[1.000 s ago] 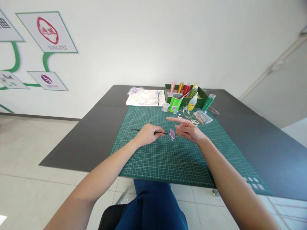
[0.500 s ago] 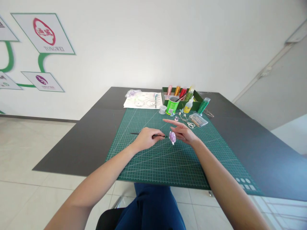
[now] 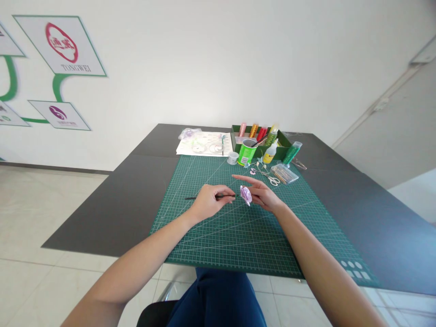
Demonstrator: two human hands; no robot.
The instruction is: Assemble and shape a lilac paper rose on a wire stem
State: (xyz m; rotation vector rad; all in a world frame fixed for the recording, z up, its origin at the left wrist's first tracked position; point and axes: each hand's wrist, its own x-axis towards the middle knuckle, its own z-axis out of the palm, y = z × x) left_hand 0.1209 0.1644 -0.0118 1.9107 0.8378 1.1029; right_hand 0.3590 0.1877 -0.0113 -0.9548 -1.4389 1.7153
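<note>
My left hand [image 3: 210, 200] is closed round a thin dark stem that runs roughly level through its fingers. The stem's pointed end [image 3: 190, 198] sticks out on the left, and at the right end is a pale purple flower [image 3: 245, 195] with shiny, folded petals. Just right of the flower is my right hand [image 3: 261, 193], its index finger stretched out to the left. Its other fingers are partly hidden behind the petals; I cannot tell whether they touch them. Both hands are over the green cutting mat [image 3: 235, 236].
Behind the hands stand a green can [image 3: 245, 154], a small white tub [image 3: 233, 158], a glue bottle [image 3: 270, 153] and a green box [image 3: 235, 136] holding colored tubes. White scissors [image 3: 273, 180], wire flowers and a clear case [image 3: 284, 173] lie nearer. Paper sheets [image 3: 190, 145] lie back left.
The flower has turned slightly, its petals now facing more toward the right hand. Both hands stay almost in place, and the whole view has shifted a little.
</note>
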